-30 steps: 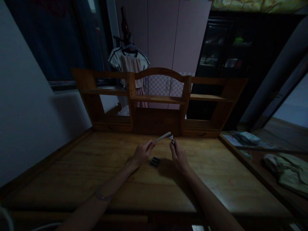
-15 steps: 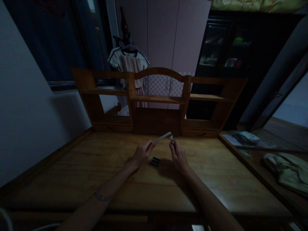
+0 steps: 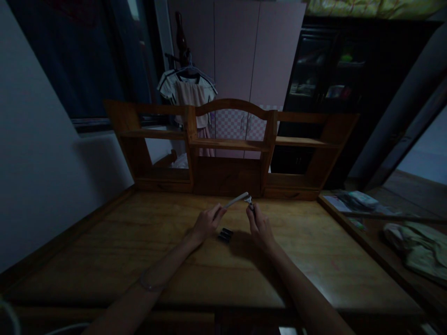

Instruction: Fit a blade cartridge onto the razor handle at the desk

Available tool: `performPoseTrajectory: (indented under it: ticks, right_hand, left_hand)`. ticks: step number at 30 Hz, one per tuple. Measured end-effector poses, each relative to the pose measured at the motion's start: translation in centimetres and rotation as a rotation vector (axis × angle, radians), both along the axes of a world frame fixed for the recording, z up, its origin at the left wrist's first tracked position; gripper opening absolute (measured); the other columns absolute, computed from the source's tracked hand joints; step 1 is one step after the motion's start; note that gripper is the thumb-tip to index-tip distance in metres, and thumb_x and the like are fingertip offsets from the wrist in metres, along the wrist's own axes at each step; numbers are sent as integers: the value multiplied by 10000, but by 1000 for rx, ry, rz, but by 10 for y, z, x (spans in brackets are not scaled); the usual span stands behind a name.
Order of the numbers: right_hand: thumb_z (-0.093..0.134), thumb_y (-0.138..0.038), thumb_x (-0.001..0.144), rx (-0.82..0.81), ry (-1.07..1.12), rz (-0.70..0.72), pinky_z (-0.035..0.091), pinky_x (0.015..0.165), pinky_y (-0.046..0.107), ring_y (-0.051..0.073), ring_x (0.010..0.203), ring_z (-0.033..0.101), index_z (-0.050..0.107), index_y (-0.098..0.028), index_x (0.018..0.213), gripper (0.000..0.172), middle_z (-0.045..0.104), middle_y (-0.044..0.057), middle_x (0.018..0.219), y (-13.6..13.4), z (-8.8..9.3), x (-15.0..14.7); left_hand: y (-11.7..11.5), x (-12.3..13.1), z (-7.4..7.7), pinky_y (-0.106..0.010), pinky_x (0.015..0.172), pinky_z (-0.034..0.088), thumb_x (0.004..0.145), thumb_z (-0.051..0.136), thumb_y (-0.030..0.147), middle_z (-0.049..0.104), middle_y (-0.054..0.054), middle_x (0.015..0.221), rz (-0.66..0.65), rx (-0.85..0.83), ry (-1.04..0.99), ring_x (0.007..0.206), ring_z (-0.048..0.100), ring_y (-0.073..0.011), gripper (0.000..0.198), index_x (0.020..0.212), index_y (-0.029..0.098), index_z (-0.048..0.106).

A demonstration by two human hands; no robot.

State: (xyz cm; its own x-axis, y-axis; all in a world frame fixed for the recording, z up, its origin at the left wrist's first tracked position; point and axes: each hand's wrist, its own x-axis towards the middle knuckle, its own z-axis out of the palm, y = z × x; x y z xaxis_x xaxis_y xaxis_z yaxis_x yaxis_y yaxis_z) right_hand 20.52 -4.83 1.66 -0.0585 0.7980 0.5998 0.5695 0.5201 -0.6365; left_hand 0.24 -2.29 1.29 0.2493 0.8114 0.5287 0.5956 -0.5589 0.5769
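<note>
Above a wooden desk [image 3: 104, 251], my left hand [image 3: 206, 223] is closed around the lower end of a pale razor handle [image 3: 235, 200] that slants up to the right. My right hand [image 3: 258, 227] pinches the small metal head piece [image 3: 249, 201] at the handle's tip. Between and just below my hands, a small dark razor-cartridge case [image 3: 225, 234] lies flat on the desk. A thin bracelet [image 3: 148, 284] sits on my left forearm.
A wooden hutch with open shelves [image 3: 230, 144] stands along the desk's back edge. A wall runs along the left. To the right, a lower surface holds papers [image 3: 352, 201] and crumpled cloth [image 3: 415, 246]. Clothes on a hanger [image 3: 188, 93] and cupboards stand behind.
</note>
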Motion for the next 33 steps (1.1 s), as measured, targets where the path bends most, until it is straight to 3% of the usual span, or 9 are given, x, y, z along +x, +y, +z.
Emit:
performPoseTrajectory:
  ticks: [33]
  right_hand:
    - [305,-335,947,3,7,1,328,574,254,157,590,481,427,-210,876,189,491,3,688,-2,3,-1]
  left_hand:
    - [-5,2,5,-214,535,295,901,355,425,436,39,588,14,-20,-14,524,439,-97,293,777,192,481]
